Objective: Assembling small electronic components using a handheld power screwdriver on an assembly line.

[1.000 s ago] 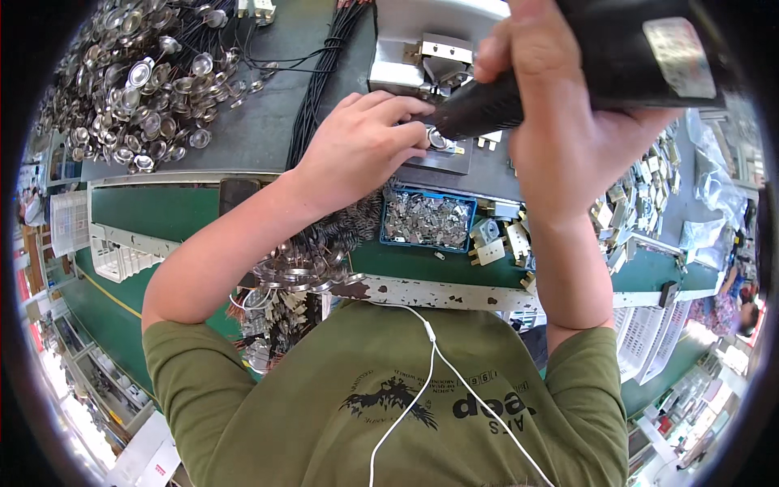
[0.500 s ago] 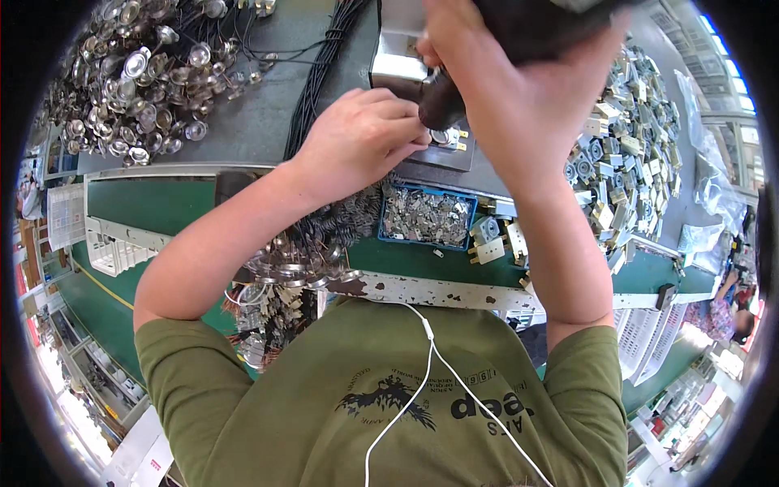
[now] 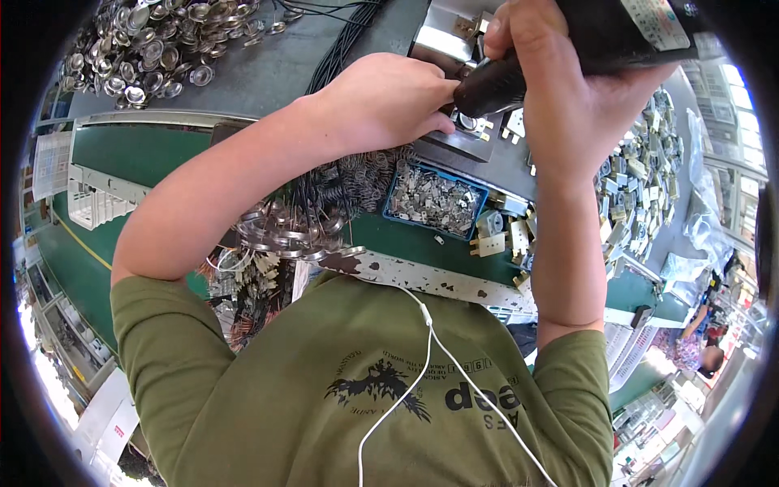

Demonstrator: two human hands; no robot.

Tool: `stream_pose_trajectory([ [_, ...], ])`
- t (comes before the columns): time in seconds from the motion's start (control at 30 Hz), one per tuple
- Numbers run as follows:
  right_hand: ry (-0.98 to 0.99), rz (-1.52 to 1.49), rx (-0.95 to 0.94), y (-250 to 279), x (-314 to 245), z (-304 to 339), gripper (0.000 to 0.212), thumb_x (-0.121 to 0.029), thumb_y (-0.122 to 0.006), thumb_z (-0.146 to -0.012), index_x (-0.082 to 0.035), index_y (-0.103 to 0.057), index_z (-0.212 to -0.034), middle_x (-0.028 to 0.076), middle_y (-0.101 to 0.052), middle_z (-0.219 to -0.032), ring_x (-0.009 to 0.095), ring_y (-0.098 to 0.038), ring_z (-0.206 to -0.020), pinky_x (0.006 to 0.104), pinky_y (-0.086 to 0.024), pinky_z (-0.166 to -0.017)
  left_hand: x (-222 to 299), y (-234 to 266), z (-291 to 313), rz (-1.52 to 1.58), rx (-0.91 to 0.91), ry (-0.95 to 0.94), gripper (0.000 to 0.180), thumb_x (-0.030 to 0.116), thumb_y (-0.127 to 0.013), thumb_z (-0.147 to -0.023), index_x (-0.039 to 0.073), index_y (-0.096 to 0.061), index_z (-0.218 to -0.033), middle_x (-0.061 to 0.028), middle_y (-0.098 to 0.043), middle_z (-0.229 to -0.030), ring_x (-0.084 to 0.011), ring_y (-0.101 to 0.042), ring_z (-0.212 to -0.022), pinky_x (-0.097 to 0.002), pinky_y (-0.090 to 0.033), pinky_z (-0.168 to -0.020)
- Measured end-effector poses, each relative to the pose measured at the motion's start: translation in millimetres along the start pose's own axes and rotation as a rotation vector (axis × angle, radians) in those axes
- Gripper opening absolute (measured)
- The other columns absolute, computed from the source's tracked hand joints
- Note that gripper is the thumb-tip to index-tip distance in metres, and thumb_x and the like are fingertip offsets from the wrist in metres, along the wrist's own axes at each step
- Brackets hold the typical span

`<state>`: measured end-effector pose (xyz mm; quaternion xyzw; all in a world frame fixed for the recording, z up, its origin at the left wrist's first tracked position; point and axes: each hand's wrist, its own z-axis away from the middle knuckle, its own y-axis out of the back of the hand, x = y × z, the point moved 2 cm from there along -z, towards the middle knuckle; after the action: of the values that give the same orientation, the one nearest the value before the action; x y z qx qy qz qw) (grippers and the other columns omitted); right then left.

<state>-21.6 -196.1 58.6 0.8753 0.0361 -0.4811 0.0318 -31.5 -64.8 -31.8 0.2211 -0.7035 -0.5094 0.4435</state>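
Note:
My right hand [image 3: 568, 101] is wrapped round a black electric screwdriver [image 3: 613, 36], its nose pointing down and to the left. Under the nose lies a small part with a round metal piece [image 3: 468, 123] and brass-coloured prongs, on a metal fixture block [image 3: 458, 144]. From the left, my left hand [image 3: 393, 101] reaches in against the screwdriver's nose, fingers bent and thumb beside the part. Whatever those fingers pinch is hidden behind the hand and the tool. The screwdriver's bit is out of sight too.
A blue tray [image 3: 393, 217] of small metal clips sits nearer me. White-and-metal parts [image 3: 641, 174] are heaped at the right, round metal discs with wires [image 3: 150, 53] at the far left. Black cables [image 3: 345, 45] run behind my left hand; more discs [image 3: 296, 231] hang by the table edge [image 3: 430, 280].
The view has shifted, so the bench sits further right in it. My left hand has turned slightly, its thumb now showing lower beside the part. The screwdriver stays over the part.

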Motion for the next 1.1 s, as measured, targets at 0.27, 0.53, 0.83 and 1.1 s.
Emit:
stream_pose_trajectory([
  [0.27, 0.200, -0.190, -0.019, -9.4, 4.8, 4.8, 0.058, 0.007, -0.078, -0.084, 0.001, -0.045, -0.131, 0.011, -0.071, -0.099, 0.016, -0.072, -0.082, 0.0275, -0.060, -0.066, -6.8, -7.8, -4.2, -0.041, 0.058, -0.089, 0.030, 0.033, -0.073, -0.091, 0.009, -0.069, -0.109, -0.0103, -0.070, -0.095, -0.0312, -0.071, -0.096, -0.0443, -0.057, -0.082],
  [0.53, 0.282, 0.378, 0.033, 66.8, -14.7, -19.8, 0.039, -0.007, -0.078, -0.092, -0.001, -0.054, -0.123, 0.008, -0.070, -0.099, 0.013, -0.068, -0.091, 0.0278, -0.058, -0.072, 13.5, 1.7, -7.5, -0.125, 0.231, -0.364, 0.031, 0.027, -0.076, -0.087, 0.014, -0.070, -0.116, -0.0051, -0.068, -0.098, -0.0261, -0.068, -0.098, -0.0404, -0.053, -0.087],
  [0.83, 0.405, 0.511, -0.698, 98.5, -27.2, 75.0, 0.023, -0.010, -0.069, -0.087, -0.001, -0.069, -0.109, 0.013, -0.070, -0.115, 0.026, -0.068, -0.102, 0.0376, -0.057, -0.086, 6.8, -0.4, 14.1, -0.102, 0.153, -0.388, 0.030, 0.019, -0.074, -0.089, 0.020, -0.068, -0.118, -0.0024, -0.067, -0.096, -0.0229, -0.068, -0.097, -0.0388, -0.051, -0.086],
  [1.1, 0.218, 0.822, -1.140, 104.8, 12.0, 194.3, 0.049, -0.014, -0.059, -0.084, -0.002, -0.063, -0.131, 0.022, -0.057, -0.142, 0.033, -0.060, -0.125, 0.0432, -0.050, -0.105, -71.4, 125.0, 35.4, 0.426, 0.843, 0.169, 0.049, 0.031, -0.051, -0.111, 0.008, -0.038, -0.152, -0.0045, -0.067, -0.098, -0.0108, -0.062, -0.079, -0.0266, -0.050, -0.070],
])
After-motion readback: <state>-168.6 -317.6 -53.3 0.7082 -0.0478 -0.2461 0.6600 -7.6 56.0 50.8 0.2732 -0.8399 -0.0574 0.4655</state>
